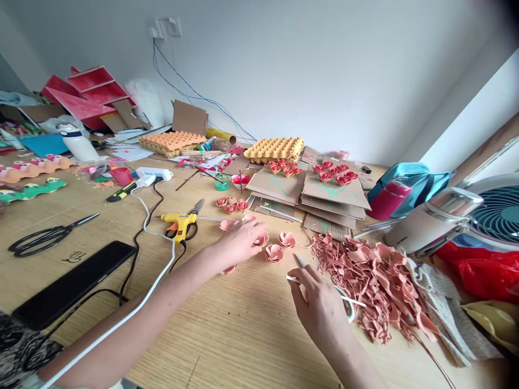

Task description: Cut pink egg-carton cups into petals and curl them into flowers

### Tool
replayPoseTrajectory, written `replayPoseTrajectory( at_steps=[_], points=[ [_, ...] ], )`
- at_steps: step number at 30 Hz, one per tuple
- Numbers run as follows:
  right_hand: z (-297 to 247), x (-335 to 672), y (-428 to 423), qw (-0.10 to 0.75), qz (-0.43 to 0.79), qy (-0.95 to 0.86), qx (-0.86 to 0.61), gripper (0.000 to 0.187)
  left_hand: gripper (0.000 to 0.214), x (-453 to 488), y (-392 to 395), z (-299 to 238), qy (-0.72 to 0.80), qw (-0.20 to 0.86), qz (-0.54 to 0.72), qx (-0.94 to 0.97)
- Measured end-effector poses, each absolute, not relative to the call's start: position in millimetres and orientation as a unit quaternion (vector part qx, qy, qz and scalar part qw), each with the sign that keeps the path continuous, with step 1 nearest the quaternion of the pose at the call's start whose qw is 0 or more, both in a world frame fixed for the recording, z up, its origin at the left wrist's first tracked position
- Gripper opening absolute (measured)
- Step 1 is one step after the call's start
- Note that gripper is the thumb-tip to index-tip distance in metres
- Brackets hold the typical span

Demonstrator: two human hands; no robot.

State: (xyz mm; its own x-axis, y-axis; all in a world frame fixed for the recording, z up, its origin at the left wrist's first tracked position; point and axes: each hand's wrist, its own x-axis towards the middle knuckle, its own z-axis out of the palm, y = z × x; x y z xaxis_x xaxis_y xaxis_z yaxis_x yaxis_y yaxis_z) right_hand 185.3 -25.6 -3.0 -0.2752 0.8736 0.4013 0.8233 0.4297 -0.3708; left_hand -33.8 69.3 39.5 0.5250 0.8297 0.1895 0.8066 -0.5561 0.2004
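My left hand (241, 243) reaches over a group of pink cup-shaped flowers (274, 253), with its fingertips closed on one flower (263, 239). Another flower (287, 239) sits to the right, and more lie partly behind or under the hand. My right hand (318, 300) is closed near the table, a thin white stick (354, 300) running through its grip. Beneath that hand is a pair of scissors, its blade (300, 261) pointing away and its pale handle (349, 310) showing at the right. The hand hides the scissors' middle.
A pile of pink scraps (377, 281) lies right of my right hand. A yellow glue gun (181, 226), black scissors (52, 235) and a phone (75, 283) are on the left. Stacked cardboard (334, 197) bears red flowers. A white cable (121, 335) crosses my left forearm.
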Motion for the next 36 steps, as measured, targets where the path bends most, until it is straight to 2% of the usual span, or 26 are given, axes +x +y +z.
replayPoseTrajectory(
  at_steps=[4, 10, 15, 21, 25, 30, 36],
  points=[
    [-6.4, 186.1, -23.4, 0.276, 0.046, -0.796, -0.537, 0.017, 0.026, -14.4, 112.4, 34.7, 0.472, 0.026, 0.132, 0.871],
    [-6.8, 188.3, -22.0, 0.268, 0.021, -0.792, -0.549, 0.018, 0.014, 4.0, 149.0, 10.9, 0.453, 0.036, 0.112, 0.884],
    [-5.7, 187.8, -22.2, 0.267, 0.036, -0.795, -0.543, 0.019, 0.022, 2.8, 152.5, 7.7, 0.446, 0.043, 0.121, 0.886],
    [-9.3, 190.2, -21.1, 0.274, 0.067, -0.786, -0.550, 0.018, 0.035, -33.4, 116.7, 32.6, 0.456, 0.062, 0.182, 0.869],
    [-4.2, 188.4, -22.4, 0.307, 0.075, -0.786, -0.531, 0.022, 0.029, -71.9, 64.8, 45.7, 0.498, 0.111, 0.164, 0.844],
    [-1.1, 184.8, -22.1, 0.324, 0.081, -0.794, -0.508, 0.027, 0.043, -96.4, 13.1, 35.2, 0.532, 0.166, 0.131, 0.820],
    [-1.7, 184.0, -19.8, 0.313, 0.072, -0.807, -0.495, 0.027, 0.024, -92.5, 8.5, 19.0, 0.542, 0.161, 0.146, 0.812]
  ],
)
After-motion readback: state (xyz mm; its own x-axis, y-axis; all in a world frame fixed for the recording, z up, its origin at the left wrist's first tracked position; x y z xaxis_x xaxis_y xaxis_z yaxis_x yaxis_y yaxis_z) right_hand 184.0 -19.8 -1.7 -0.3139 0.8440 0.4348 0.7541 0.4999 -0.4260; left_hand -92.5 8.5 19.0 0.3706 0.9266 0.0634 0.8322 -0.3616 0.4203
